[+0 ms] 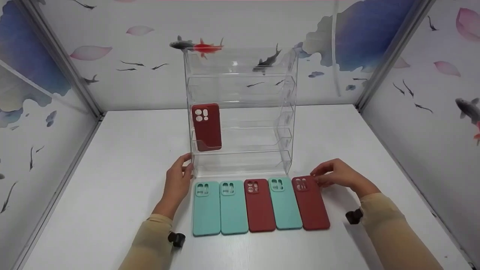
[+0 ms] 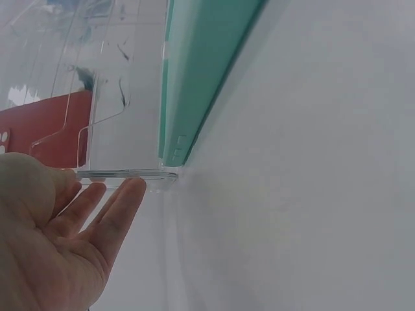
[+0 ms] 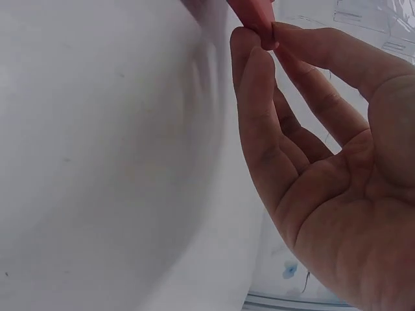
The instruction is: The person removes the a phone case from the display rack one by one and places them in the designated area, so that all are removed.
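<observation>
A clear acrylic display rack point(image 1: 240, 164) stands on the table with several tiers. My left hand point(image 1: 179, 180) touches the outside of its left side panel; in the left wrist view the fingers point(image 2: 115, 217) are fairly straight against that panel. With thumb and fingers, my right hand point(image 1: 337, 174) pinches the upper right corner of a red phone case point(image 1: 313, 206), at the right end of a row in front of the rack. The right wrist view shows only a corner of this case point(image 3: 256, 14). Another red phone case point(image 1: 208, 129) leans upright on a left-hand tier.
The row also holds a mint phone case point(image 1: 207, 212) at its left end, a second mint case point(image 1: 234, 210), a red case point(image 1: 260, 208) and a third mint case point(image 1: 287, 208). Printed panels point(image 1: 150, 86) wall the white table point(image 1: 131, 150) at back and sides.
</observation>
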Available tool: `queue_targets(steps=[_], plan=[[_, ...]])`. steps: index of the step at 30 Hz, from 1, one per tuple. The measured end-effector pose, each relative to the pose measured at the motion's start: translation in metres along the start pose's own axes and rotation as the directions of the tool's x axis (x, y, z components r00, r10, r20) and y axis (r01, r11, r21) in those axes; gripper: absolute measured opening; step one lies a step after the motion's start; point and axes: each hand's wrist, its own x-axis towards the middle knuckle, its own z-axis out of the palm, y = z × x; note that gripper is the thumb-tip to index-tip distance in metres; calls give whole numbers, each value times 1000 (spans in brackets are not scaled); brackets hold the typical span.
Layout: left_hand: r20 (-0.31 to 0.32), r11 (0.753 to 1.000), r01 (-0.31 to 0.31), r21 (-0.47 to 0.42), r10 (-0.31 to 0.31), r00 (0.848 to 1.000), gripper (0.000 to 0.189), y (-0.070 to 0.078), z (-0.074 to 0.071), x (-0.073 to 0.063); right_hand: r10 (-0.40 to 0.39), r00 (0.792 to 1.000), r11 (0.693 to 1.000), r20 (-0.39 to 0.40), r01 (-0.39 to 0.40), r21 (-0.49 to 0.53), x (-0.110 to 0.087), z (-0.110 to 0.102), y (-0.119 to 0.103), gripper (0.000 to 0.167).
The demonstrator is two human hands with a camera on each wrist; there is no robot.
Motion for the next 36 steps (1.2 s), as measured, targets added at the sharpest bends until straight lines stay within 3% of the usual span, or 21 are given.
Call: queue_targets(steps=[14, 22, 30, 36], plan=[[7, 1000, 0, -19, 0, 1000, 42, 0, -2, 0, 66, 997, 998, -43, -67, -18, 5, 8, -1, 29], [4, 1000, -1, -16, 1, 1000, 42, 4, -5, 2, 41, 998, 995, -37, -45, -91, 8, 9, -8, 37], [-13, 1000, -11, 20, 11, 1000, 42, 3, -2, 1, -9, 999, 978, -51, -2, -207, 8, 11, -13, 35], [-3, 1000, 9, 11, -9, 1000, 42, 1, -1, -1, -46, 997, 961, -58, 28, -275, 10, 20, -31, 29]])
